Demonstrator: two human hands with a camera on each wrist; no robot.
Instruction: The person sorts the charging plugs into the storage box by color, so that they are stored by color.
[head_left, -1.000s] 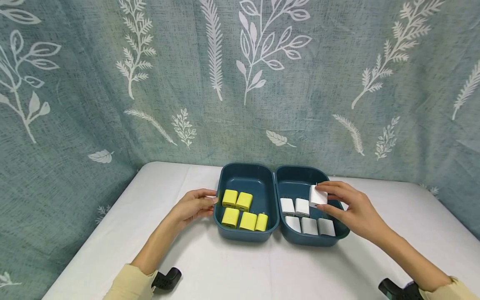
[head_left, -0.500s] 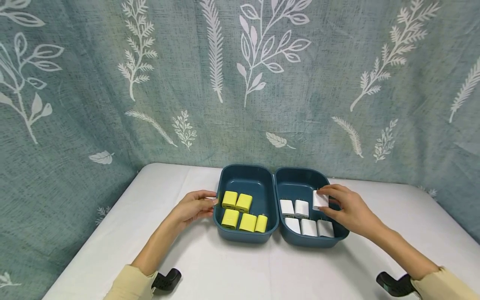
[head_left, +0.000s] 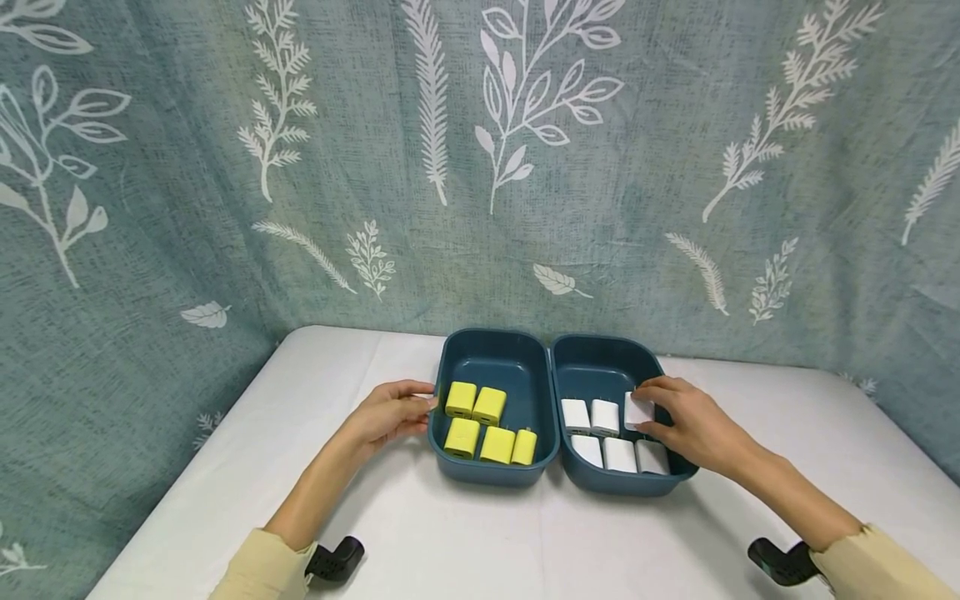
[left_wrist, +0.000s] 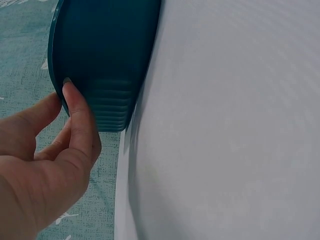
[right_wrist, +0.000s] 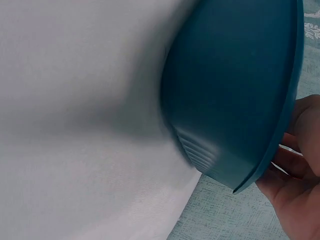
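Note:
Two dark blue tubs stand side by side in the head view. Several yellow charger plugs lie in the front part of the left tub. My left hand pinches that tub's left rim; the left wrist view shows fingers against its outer wall. In the right tub, several white charger plugs sit in two rows. My right hand reaches over the right rim and pinches a white charger plug at the right end of the back row. The tub wall hides its fingertips in the right wrist view.
A white cloth covers the table under both tubs. Behind it hangs a green-blue curtain with white leaf prints. Black wrist cameras sit at the left sleeve and right sleeve.
My right hand has lowered the white charger plug into the right tub, at the end of the back row. My left hand has stayed on the left tub's rim.

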